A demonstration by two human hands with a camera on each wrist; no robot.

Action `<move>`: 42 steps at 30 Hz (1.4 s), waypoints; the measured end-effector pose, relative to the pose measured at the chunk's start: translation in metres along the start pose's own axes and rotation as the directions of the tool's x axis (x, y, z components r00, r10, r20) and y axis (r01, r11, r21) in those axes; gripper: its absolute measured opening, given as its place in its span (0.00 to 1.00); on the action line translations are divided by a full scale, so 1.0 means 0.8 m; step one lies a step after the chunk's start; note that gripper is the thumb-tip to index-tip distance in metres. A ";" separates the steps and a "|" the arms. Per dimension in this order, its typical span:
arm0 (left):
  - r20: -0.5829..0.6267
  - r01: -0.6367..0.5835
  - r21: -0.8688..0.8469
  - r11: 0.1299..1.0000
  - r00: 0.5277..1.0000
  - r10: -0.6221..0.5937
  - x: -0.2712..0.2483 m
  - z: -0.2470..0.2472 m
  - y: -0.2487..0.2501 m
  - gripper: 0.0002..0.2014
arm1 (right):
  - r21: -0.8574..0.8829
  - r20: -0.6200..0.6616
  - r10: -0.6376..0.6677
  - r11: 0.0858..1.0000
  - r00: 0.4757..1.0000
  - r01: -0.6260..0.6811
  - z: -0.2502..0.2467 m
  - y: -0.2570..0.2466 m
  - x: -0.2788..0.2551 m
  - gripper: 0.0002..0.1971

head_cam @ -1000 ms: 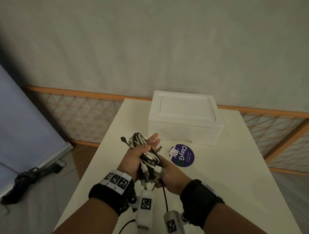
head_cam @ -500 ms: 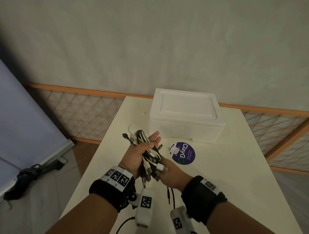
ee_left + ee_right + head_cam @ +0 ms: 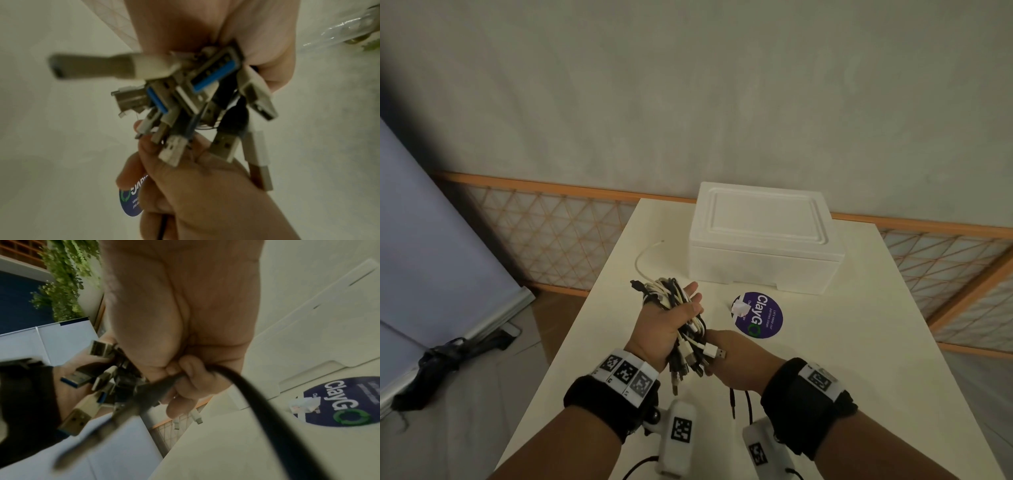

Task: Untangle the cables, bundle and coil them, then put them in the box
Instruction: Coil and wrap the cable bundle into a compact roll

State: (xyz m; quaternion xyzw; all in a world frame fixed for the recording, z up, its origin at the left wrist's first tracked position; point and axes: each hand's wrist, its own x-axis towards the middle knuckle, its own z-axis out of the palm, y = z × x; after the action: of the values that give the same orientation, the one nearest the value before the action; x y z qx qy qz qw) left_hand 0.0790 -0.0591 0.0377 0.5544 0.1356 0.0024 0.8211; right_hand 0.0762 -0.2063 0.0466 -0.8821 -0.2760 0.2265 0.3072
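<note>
A thick bundle of black and white cables (image 3: pixel 681 315) is held above the white table (image 3: pixel 842 359). My left hand (image 3: pixel 664 322) grips its upper part, thumb across the strands. Several USB plugs (image 3: pixel 185 104) stick out below the left palm. My right hand (image 3: pixel 732 356) sits just under the bundle and pinches a black cable (image 3: pixel 257 402) that hangs down from it. A closed white foam box (image 3: pixel 763 240) stands at the back of the table, beyond both hands. One loose white cable (image 3: pixel 642 260) lies on the table left of the box.
A round purple sticker (image 3: pixel 758 315) with a small white scrap (image 3: pixel 739 307) on it lies on the table right of the hands. An orange lattice fence (image 3: pixel 544 236) runs behind the table. A dark object (image 3: pixel 445 356) lies on the floor at the left.
Both hands and the bundle have shifted slightly toward me and down. The loose white cable left of the box has come into view. The right hand has moved lower along the dangling black cable.
</note>
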 end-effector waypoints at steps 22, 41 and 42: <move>0.257 0.156 -0.024 0.987 0.955 -0.145 -0.004 -0.030 0.006 0.26 | -0.234 -0.675 -0.242 0.966 0.697 0.108 -0.025 -0.010 0.009 0.37; 0.519 0.007 0.309 0.951 0.837 -0.175 -0.017 -0.034 0.024 0.07 | -0.184 -0.483 -0.136 0.982 0.865 0.052 -0.033 0.000 0.020 0.15; 0.520 0.009 0.309 0.951 0.836 -0.176 -0.017 -0.032 0.024 0.07 | -0.263 -0.548 -0.201 0.963 0.812 0.061 -0.031 0.001 0.018 0.19</move>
State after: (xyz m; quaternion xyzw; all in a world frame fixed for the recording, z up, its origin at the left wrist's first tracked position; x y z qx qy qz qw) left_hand 0.0632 -0.0304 0.0493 0.6407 -0.0759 -0.2145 0.7333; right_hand 0.1013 -0.2079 0.0603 -0.9178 -0.2566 -0.1033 0.2847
